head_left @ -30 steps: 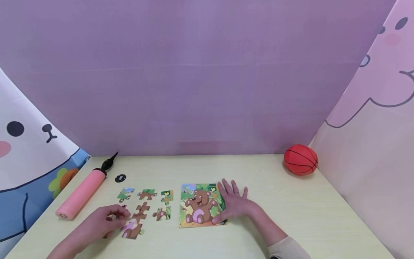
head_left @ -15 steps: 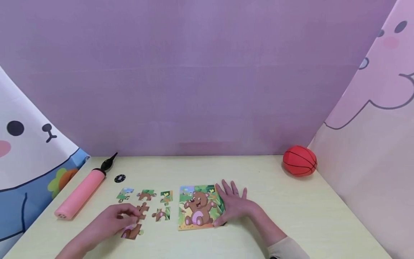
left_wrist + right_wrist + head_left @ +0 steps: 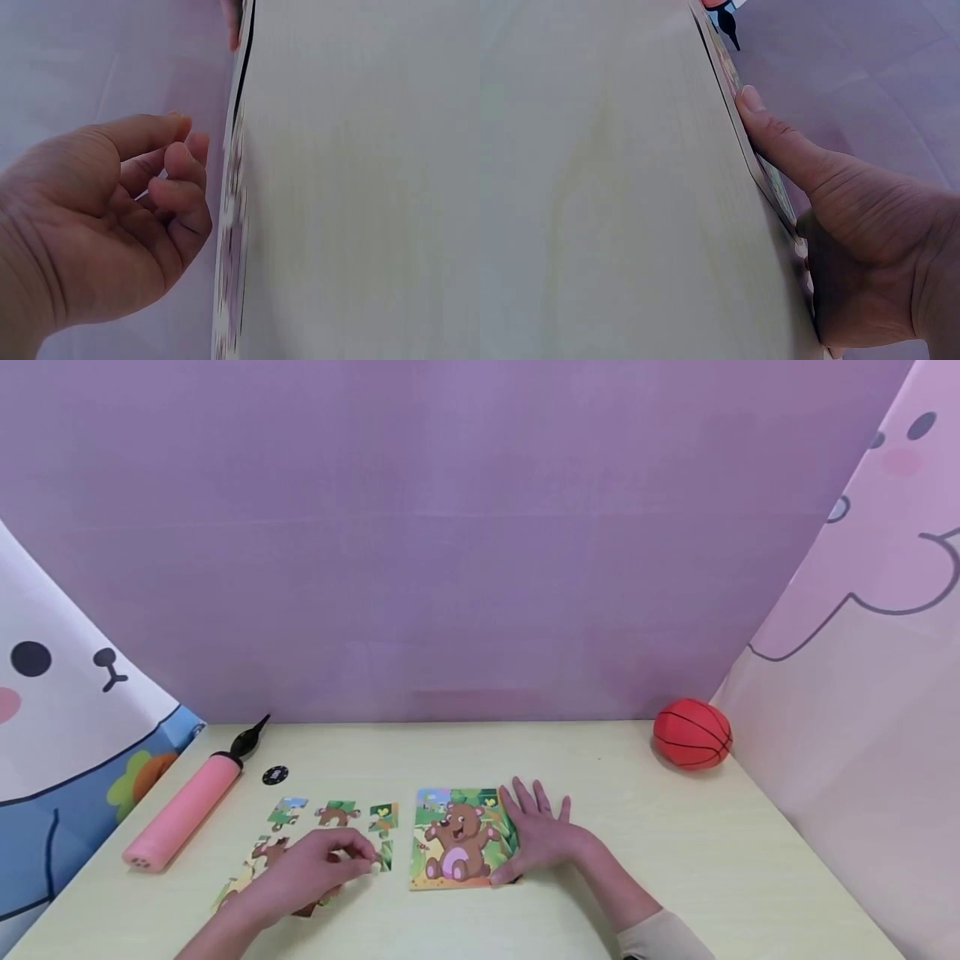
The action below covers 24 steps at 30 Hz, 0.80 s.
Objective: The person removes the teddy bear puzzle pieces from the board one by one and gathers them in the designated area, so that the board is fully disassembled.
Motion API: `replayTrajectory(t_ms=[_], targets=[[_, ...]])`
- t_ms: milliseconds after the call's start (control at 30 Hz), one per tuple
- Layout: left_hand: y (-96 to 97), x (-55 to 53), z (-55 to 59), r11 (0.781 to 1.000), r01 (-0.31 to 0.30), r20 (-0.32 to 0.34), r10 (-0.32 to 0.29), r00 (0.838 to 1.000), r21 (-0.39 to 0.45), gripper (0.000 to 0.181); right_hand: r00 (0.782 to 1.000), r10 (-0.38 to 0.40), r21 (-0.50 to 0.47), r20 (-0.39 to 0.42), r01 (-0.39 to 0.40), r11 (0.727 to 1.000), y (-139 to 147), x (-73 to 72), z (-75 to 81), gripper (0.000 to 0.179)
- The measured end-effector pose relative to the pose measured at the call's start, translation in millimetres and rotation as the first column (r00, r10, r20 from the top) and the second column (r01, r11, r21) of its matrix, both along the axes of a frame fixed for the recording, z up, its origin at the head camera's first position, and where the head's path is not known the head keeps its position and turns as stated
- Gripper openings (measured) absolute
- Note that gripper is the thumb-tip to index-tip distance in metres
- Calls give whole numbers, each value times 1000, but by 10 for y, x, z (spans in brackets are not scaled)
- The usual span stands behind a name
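Several jigsaw puzzle pieces (image 3: 337, 813) printed with parts of a bear lie spread in loose rows at the left of the table. My left hand (image 3: 318, 864) is above the lower rows, its fingertips close to the right-hand piece (image 3: 386, 856) of the middle row and partly hiding it. In the left wrist view its fingers (image 3: 184, 199) are loosely bent with nothing visible between them. My right hand (image 3: 545, 841) is spread, resting along the right edge of a square bear picture board (image 3: 453, 852). Its thumb (image 3: 780, 139) lies on the board's edge in the right wrist view.
A pink hand pump (image 3: 183, 810) with a black nozzle lies at the left edge of the table, beside a round black chip (image 3: 275, 775). A red toy basketball (image 3: 692, 734) sits at the far right. Purple cloth (image 3: 465, 568) hangs behind the table.
My left hand has travelled to the right across the puzzle pieces, uncovering those on the left side. My right hand stays on the board.
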<state>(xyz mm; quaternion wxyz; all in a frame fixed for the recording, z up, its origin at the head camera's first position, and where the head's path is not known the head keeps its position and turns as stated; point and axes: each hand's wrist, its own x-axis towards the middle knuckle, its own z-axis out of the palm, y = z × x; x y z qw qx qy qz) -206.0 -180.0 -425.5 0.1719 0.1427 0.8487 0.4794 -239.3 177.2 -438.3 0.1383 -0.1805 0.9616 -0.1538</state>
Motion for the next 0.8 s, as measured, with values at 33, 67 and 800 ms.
replayTrajectory(t_ms=[33,67,800], targets=[[49,-4,3,1000,12,-1,-12,1000,17,14,1000,0,-1,0,0,1000,-1,0,-2,134],[98,-11,3,999,27,-6,-26,1000,31,14,1000,0,-1,-1,0,1000,-1,0,-4,134],[935,-112,-111,965,134,27,-143,989,225,16,1000,-12,1,-6,12,1000,-1,1,-18,135]])
